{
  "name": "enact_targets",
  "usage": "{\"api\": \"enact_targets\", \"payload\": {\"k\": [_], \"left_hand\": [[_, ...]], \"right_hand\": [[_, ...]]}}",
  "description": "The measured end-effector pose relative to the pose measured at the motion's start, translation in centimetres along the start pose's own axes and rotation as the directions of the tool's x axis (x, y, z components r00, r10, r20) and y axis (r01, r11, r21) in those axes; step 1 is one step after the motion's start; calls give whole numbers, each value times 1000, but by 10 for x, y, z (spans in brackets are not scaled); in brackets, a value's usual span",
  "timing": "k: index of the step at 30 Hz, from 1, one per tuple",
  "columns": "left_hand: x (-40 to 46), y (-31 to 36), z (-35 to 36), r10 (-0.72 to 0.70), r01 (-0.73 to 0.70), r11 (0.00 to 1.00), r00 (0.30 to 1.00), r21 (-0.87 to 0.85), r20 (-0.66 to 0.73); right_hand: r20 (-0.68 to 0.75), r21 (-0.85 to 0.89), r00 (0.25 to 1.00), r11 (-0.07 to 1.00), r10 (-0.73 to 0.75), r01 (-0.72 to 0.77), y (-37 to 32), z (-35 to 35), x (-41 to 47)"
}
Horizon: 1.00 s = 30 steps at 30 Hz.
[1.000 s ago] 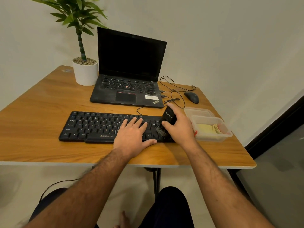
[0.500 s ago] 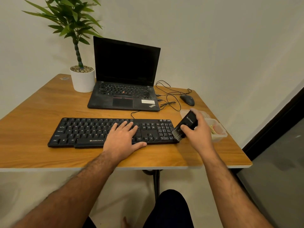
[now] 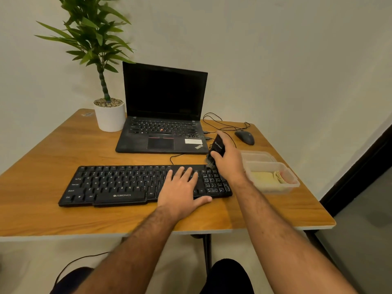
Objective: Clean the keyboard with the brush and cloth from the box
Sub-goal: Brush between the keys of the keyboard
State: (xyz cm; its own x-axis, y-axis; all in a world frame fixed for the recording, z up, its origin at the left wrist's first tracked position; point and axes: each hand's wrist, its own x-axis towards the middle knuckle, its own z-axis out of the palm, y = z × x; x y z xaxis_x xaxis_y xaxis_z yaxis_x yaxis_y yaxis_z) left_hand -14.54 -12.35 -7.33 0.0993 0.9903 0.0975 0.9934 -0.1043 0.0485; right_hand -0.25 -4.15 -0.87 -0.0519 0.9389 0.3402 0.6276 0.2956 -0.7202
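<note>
Fingers (image 3: 220,157) of the right hand (image 3: 230,160) clamp the brush (image 3: 216,150) at the keyboard (image 3: 127,183)'s far right corner; left hand (image 3: 182,192) lies flat, steadying; sweeping keys seems next.

Bare, hairy forearms; dark trousers at the knees.

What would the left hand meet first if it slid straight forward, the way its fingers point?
The left hand lies flat on the keyboard, fingers pointing to the far edge. Past that edge it would probably first meet the black cable on the table, then the laptop.
</note>
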Motion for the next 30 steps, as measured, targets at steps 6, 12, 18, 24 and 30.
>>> {"api": "enact_targets", "payload": {"k": [6,12,18,24,30], "left_hand": [[0,-3,5,-8,7,999,1000,-34,-28],[0,-4,4,-22,20,997,999,-71,-25],[0,-3,4,-24,22,997,999,-67,-27],[0,-4,4,-25,22,997,999,-70,-37],[-1,-3,2,-29,27,997,999,-76,-34]], "right_hand": [[198,-133,973,980,-121,149,-3,21,13],[180,-255,980,959,-78,123,32,-10,22],[151,19,984,995,-95,93,12,6,28],[219,-179,964,965,-151,192,22,10,18],[126,-204,988,973,-86,111,34,-10,23]]}}
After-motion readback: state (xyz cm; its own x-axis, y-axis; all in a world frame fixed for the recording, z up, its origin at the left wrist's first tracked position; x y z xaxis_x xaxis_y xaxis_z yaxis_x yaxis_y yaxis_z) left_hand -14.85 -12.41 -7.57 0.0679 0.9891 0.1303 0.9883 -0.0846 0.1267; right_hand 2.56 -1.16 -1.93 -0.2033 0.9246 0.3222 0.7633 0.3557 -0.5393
